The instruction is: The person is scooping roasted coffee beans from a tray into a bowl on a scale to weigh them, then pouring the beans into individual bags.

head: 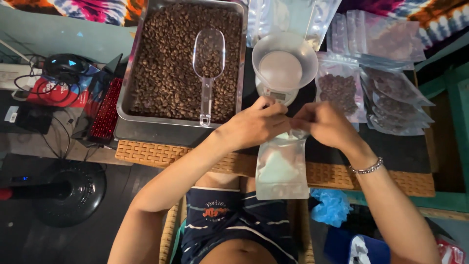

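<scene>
At frame centre, left hand [254,124] and right hand [325,124] pinch one empty, translucent zip pouch [282,168] at its top; one scoop [208,63] lies upper centre in one tray of coffee beans [166,58].

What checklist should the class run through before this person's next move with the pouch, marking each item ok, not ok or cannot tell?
1. Both hands on the pouch top: left hand, right hand - ok.
2. Pouch mouth open: cannot tell, hands hide it.
3. Scoop within reach, lying on beans in the tray - ok.
4. Bowl on the scale empty - ok.
5. Scale display reading: cannot tell.
6. Filled bags set aside at right - ok.
</scene>
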